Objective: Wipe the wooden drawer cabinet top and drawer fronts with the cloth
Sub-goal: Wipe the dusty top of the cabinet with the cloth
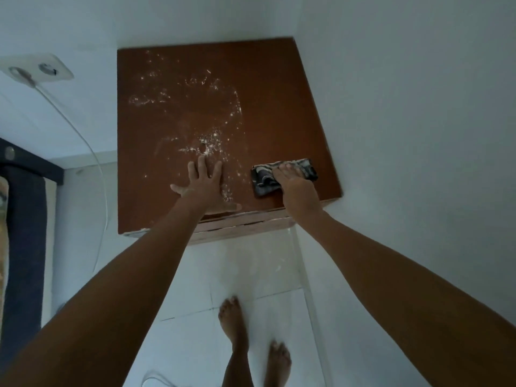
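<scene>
The brown wooden cabinet top (268, 101) fills the middle of the view, seen from above, with white powdery dust (206, 143) scattered over its left and centre. My left hand (205, 185) lies flat on the top near the front edge, fingers spread, holding nothing. My right hand (293, 182) presses down on a folded dark patterned cloth (268, 180) near the front right corner. The front edge of the cabinet (243, 227) shows below the hands; the drawer fronts are hidden.
White walls stand behind and to the right of the cabinet. A wall socket (42, 68) with a white cable (92, 152) hangs at the left. A dark bed edge (25, 219) is at far left. My bare feet (251, 344) stand on white floor tiles.
</scene>
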